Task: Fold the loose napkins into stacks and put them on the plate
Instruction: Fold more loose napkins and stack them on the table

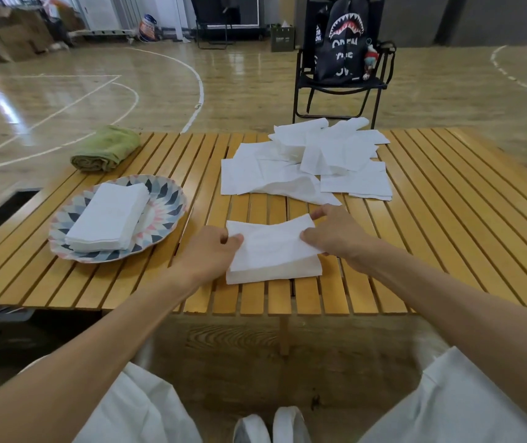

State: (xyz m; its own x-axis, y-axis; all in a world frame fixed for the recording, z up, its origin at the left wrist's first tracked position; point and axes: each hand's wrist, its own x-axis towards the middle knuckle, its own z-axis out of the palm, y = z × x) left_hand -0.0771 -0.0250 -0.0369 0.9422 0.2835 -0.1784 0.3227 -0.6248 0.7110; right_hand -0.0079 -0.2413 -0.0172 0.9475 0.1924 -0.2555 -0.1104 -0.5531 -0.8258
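You are pinching a folded napkin (pixel 271 247) by its ends, left hand (pixel 208 251) and right hand (pixel 335 238), atop the near stack on the slatted table (pixel 447 219). Align edges squarely before releasing; the patterned plate (pixel 166 199) is sitting just left.

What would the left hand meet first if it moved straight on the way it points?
Probably the right hand: the left hand points rightward across the folded napkin both hold. Depth is unclear.

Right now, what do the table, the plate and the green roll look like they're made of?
Table: wood or bamboo slats, by the grain and gaps, with a light sheen.
Plate: glossy with a printed geometric pattern, ceramic or melamine; the picture cannot settle which.
Green roll: soft matte fabric, probably a towel.
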